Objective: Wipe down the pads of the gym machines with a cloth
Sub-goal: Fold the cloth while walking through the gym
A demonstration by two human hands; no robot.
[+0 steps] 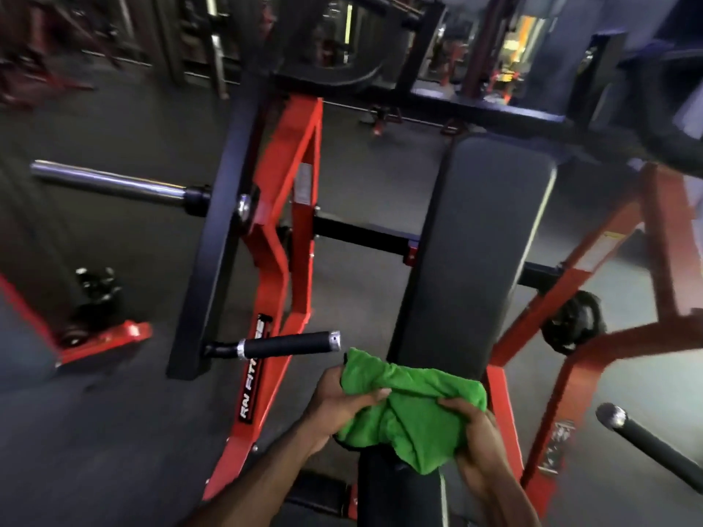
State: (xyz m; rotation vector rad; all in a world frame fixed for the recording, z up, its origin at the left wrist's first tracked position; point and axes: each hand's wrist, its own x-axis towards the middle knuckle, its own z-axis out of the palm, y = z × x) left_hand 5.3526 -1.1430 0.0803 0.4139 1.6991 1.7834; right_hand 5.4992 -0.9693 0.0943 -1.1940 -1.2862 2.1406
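A bright green cloth is bunched between both hands, low in the middle of the view. My left hand grips its left side with the thumb on top. My right hand holds its right and lower part with curled fingers. Just beyond the cloth a long black back pad of a red-framed machine runs away from me. A second black pad lies under my hands, mostly covered by cloth and forearms.
A black handle with a chrome tip sticks out just left of the cloth. Another handle is at the lower right. Red frame arms flank the pad. A chrome plate sleeve juts left. Dark rubber floor surrounds the machine.
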